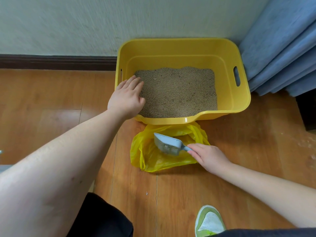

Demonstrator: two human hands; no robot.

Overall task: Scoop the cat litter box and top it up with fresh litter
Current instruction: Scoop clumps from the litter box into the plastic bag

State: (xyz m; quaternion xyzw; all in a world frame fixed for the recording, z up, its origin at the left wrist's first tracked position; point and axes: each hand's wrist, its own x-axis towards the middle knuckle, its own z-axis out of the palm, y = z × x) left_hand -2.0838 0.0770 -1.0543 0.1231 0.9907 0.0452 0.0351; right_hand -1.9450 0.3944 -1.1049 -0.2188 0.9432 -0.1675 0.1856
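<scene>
A yellow plastic litter box [239,103] stands on the wooden floor against the wall, holding tan litter [179,93]. My left hand [126,98] lies over the box's left rim, fingers straight and reaching onto the litter. In front of the box lies an open yellow plastic bag [153,158]. My right hand [208,156] grips the handle of a pale blue slotted scoop [168,142], whose head is over the bag's opening, tipped on its side.
A blue curtain [282,48] hangs right of the box, with a dark furniture edge [306,110] below it. A dark skirting board [58,62] runs along the wall. My green-and-white shoe [209,221] is on the floor at the bottom.
</scene>
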